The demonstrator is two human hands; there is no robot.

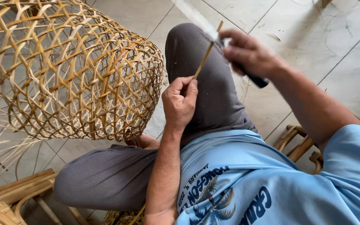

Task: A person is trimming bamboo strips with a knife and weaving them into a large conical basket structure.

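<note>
- Woven basket [69, 71]: open lattice of pale and amber cane strips, domed, lying on its side on the tiled floor [334, 37]; nothing visible inside.
- Cane strip [205, 54]: thin, straight, right of the basket, above the grey-trousered knee.
- Left hand [180, 102]: fingers fisted around the strip's lower end.
- Right hand [248, 52]: blurred, fingers wrapped around a dark-handled knife [253, 77] at the strip's top.

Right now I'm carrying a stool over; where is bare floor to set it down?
Bare tile floor lies beyond the right hand and its knife. A narrower strip runs between the woven basket and the raised knee. Crowded: lower left, cane pieces.
</note>
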